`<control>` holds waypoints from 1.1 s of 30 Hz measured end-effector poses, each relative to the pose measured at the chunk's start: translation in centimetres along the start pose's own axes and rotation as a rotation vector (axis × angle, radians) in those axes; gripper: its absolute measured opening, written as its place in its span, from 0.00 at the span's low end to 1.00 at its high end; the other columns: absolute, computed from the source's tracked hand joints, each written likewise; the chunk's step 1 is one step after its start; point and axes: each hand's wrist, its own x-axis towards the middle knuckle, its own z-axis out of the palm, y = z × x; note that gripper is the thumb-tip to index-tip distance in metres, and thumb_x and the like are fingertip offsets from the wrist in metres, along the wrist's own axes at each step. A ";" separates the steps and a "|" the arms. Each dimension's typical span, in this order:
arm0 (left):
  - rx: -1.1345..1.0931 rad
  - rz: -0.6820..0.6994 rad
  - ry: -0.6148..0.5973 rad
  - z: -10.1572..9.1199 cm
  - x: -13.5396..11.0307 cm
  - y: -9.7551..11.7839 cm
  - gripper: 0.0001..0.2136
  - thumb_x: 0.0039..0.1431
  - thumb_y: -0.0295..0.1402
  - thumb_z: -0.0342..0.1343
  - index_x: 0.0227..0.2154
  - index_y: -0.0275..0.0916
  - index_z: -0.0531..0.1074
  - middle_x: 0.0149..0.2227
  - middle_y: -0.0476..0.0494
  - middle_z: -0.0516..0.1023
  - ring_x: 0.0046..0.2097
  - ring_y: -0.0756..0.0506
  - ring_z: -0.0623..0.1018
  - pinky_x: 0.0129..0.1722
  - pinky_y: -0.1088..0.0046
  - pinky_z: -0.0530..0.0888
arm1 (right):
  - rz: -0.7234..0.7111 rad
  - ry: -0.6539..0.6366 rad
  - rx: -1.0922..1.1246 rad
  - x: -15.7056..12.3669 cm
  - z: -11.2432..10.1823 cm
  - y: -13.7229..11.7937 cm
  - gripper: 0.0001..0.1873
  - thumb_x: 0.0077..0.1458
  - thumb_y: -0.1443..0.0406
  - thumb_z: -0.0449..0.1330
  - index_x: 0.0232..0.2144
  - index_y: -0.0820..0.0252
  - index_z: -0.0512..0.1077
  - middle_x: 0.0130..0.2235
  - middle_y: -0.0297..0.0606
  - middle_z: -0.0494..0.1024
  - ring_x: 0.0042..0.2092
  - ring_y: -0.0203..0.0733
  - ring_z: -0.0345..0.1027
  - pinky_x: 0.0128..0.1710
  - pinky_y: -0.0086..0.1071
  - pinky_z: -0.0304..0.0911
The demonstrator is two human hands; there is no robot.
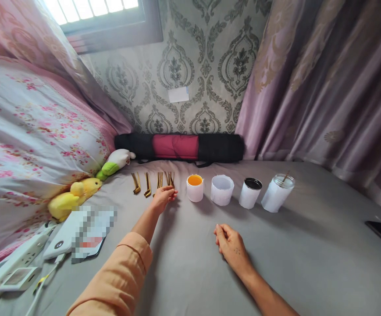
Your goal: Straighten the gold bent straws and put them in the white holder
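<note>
Gold sticks (147, 185) lie in bunches just left of the orange cup (194, 188), long axes pointing away toward the wall (206, 66). The left hand (163, 197) has fingertips (173, 192) on the bunch nearest the cup; whether it grips, I cannot tell. The right hand (231, 245) rests loosely curled, empty, on the sheet (308, 250) in front of the cup

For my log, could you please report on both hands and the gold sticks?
Left hand at rightmost gold sticks, grip unclear. Right hand empty, resting on grey sheet. Orange-filled cup close beside the sticks, not touching.
</note>
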 end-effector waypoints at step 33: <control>-0.174 0.009 -0.058 1.9 -4.4 -3.6 0.11 0.44 0.27 0.58 0.34 0.31 0.71 0.27 0.44 0.73 0.24 0.55 0.70 0.22 0.81 0.66 | 0.033 -0.027 0.019 -0.1 -0.1 -0.4 0.20 0.52 0.50 0.46 0.25 0.61 0.64 0.19 0.29 0.62 0.16 0.28 0.53 0.13 0.23 0.48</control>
